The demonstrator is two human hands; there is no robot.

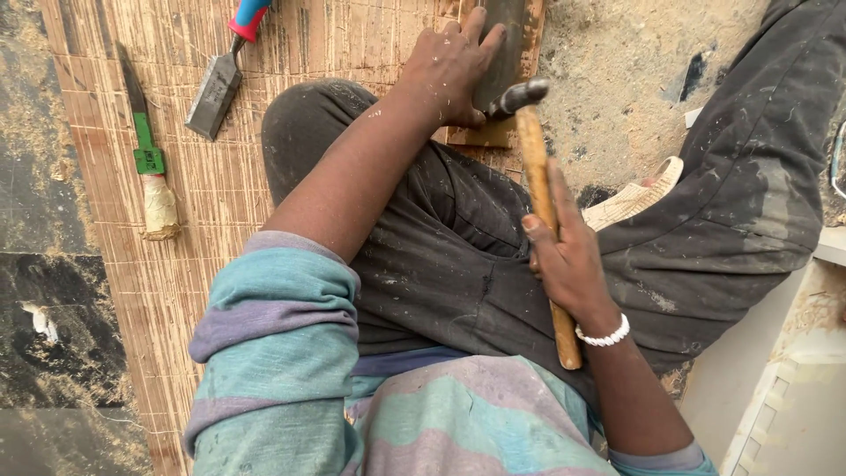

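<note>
**Hammer raised over a dark slab on the scored board**

From where I stand, the person sits low with knees spread, the right hand point(568, 256) wrapped closed around the wooden handle of a hammer point(539, 194), gripping it about halfway down. The metal head hangs just beside the left hand point(451, 63), which lies flat with fingers spread on a dark slab point(504, 40) at the far edge of the scored wooden board point(220, 194); that hand presses rather than grasps.

To strike well here, I would judge the pressing fingers need to keep clear of the head's path, and a grip nearer the handle's end would give more swing, while the present hold gives control for light taps.

The hammer has a pale, worn shaft and a dull grey head. To the left on the board lie a chisel point(222, 75) with a red and blue handle and a thin green-handled tool point(145, 150), both well apart from the hands
</note>
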